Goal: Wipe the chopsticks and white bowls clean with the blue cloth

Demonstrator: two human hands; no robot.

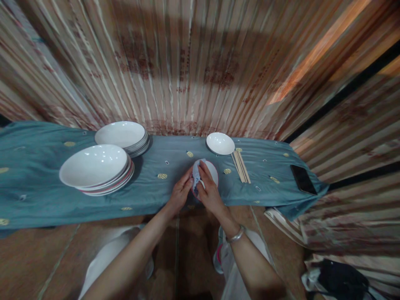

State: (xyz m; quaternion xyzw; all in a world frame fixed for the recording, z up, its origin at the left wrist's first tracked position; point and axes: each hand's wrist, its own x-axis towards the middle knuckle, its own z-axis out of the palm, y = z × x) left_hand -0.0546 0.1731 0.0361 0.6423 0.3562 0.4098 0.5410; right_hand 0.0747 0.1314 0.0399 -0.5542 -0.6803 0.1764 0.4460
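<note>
Near the table's front edge, a small white bowl with a red rim (213, 170) is between my hands. My left hand (182, 188) is closed on the bowl's left side, its fingers partly hidden behind a light blue cloth (196, 171). My right hand (208, 187) presses the bunched cloth against the bowl, fingers bent over it. The hands cover much of the bowl, so whether it rests on the table is hard to tell. Just beyond them stands a white bowl (220, 143), with several wooden chopsticks (241, 166) lying beside it.
A stack of large white bowls (93, 166) stands at the left, with a stack of white plates (120, 134) behind it. A black phone (303, 179) lies at the table's right end. Blue-green patterned cloth (162, 196) covers the narrow table. Curtains (187, 62) hang close behind.
</note>
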